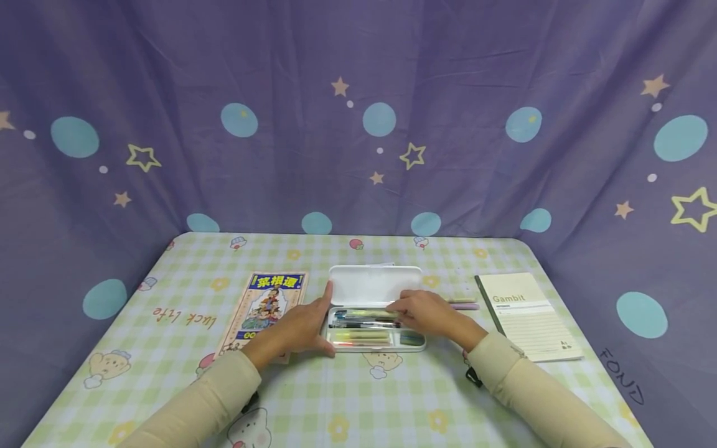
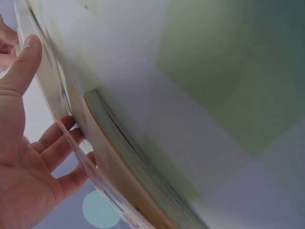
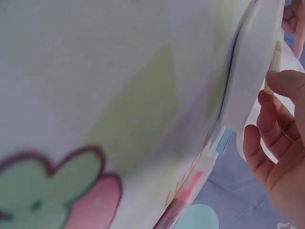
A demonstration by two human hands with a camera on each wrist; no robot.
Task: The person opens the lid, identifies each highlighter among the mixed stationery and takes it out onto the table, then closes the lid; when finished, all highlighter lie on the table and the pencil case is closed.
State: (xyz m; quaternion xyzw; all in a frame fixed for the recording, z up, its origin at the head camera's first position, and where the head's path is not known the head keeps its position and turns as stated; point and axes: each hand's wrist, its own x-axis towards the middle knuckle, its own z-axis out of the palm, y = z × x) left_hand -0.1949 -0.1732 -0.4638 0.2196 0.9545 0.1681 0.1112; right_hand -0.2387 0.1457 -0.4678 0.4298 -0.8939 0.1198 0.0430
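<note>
A white pencil case [image 1: 375,286] lies with its lid raised, several pens and markers [image 1: 361,336] inside. My left hand [image 1: 305,325] holds its left end, the thumb at the front corner and the index finger up by the lid. In the left wrist view that thumb [image 2: 29,62] lies along the case wall, and the other fingers reach past the edge of a booklet. Over the right part of the case, my right hand [image 1: 428,312] pinches a slim yellow pen [image 3: 274,67] between thumb and forefinger. Part of the pen is hidden by the fingers.
The illustrated booklet [image 1: 266,311] lies left of the case, partly under my left forearm. Two pens [image 1: 465,305] lie behind my right hand, and a Gambit notebook [image 1: 526,317] rests farther right. A purple curtain [image 1: 358,174] hangs behind the checked tablecloth [image 1: 358,398].
</note>
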